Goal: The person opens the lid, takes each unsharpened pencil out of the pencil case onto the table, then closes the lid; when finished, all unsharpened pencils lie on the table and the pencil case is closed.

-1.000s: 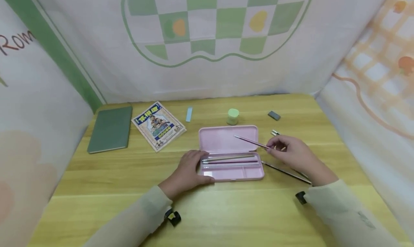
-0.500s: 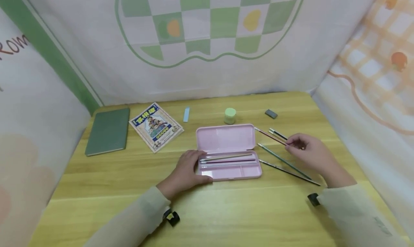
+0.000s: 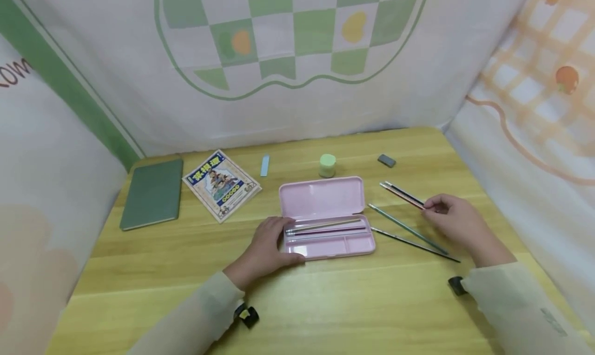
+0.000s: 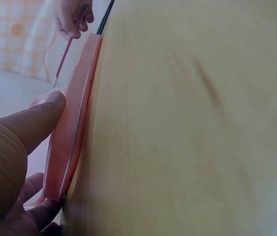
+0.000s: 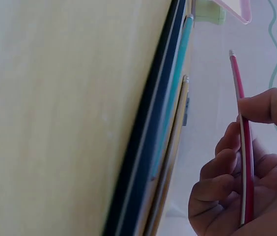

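Observation:
My left hand (image 3: 262, 249) holds the left end of an open pink pencil case (image 3: 309, 250), thumb along its front edge and fingers at the back. Inside lie a gold pencil (image 3: 332, 225) and a couple of others, eraser ends to the left. To the right, my right hand (image 3: 457, 228) pinches a red-and-white striped pencil (image 5: 246, 162) between thumb and fingers; the right wrist view shows it raised off the table. A dark pencil (image 3: 404, 191) shows just behind it. Between that hand and the case lie a green pencil (image 3: 409, 228) and a black pencil (image 3: 416, 245).
Along the left are a dark green notebook (image 3: 151, 195) and a colourful booklet (image 3: 222, 184). At the back sit a light blue strip (image 3: 265, 166), a green-lidded jar (image 3: 327, 166) and a grey eraser (image 3: 387, 160). Printed fabric (image 3: 279, 112) hangs behind the table.
My right hand has carried the red striped pencil from over the case's lid rightward, near the dark pencil. The left hand keeps its hold on the case. The view has shifted slightly.

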Demonstrator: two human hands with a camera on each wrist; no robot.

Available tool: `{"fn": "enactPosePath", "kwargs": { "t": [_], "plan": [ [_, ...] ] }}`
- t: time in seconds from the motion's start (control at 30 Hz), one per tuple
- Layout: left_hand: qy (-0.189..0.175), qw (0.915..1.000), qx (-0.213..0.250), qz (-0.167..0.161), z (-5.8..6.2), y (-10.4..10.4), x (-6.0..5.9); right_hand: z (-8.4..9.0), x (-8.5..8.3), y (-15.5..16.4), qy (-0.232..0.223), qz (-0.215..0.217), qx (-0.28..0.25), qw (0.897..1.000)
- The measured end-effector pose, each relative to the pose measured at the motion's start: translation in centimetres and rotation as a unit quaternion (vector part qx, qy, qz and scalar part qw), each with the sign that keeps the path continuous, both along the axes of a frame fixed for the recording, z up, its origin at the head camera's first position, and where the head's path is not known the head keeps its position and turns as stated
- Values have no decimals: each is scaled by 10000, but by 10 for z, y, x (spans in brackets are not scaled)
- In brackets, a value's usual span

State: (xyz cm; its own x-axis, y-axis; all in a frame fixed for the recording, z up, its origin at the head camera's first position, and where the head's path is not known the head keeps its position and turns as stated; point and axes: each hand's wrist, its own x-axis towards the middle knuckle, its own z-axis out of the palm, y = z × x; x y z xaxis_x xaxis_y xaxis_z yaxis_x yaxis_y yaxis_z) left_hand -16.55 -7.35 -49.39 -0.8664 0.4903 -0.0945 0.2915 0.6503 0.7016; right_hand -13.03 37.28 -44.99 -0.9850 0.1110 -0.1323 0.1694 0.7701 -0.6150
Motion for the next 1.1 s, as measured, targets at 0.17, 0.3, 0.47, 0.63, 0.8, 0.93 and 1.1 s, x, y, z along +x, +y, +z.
{"fn": "enactPosePath", "kwargs": {
  "t": [0.17,0.3,0.47,0.63,0.8,0.93,1.1],
  "plan": [
    [22,10000,-10,2,0,0,0,-2,-3,5,-183,19,102,9998],
    [46,10000,-39,-15,0,0,-1,-2,-5,6,-224,63,252,9994],
    [24,10000,-36,-20,0,0,-1,-3,-6,6,-236,82,419,9988],
    [25,10000,-37,-22,0,0,-1,-3,-8,6,-262,89,458,9986],
    [48,10000,-22,-56,-1,1,-2,-2,-10,7,-293,115,466,9984],
    [41,10000,-6,-42,0,1,-2,0,-13,7,-329,118,512,9981],
    [-8,10000,20,-8,1,1,-1,3,-12,-3,-254,231,516,9981]
  ]
}}
